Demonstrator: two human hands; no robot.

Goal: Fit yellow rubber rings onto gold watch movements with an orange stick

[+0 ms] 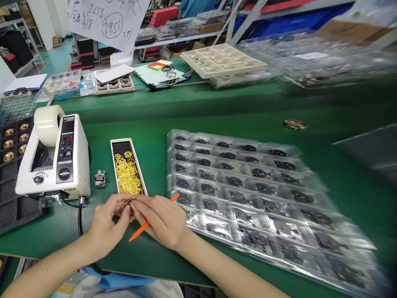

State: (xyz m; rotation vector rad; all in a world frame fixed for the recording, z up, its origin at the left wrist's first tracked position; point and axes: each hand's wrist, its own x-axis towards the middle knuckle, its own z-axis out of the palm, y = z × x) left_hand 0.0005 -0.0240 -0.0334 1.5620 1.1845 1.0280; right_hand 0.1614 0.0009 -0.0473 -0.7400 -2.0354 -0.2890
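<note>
My left hand (107, 225) is closed, its thumb and fingers pinching a small brownish metal part (126, 203) that looks like a watch case. Most of that part is hidden by my fingers. My right hand (163, 219) meets it from the other side, fingertips at the part, with an orange pointed stick (139, 232) held through the fingers and slanting down to the left. Just beyond both hands lies a white-rimmed narrow box (139, 164) holding many thin yellow rings (126, 176).
Clear blister trays (217, 174) with black parts spread to the right. A white tape dispenser (82, 153) and a tally counter (100, 180) stand left, beside a black tray (12, 178) of gold round parts. One loose metal piece (296, 124) lies back right; a beige tray (223, 60) is behind.
</note>
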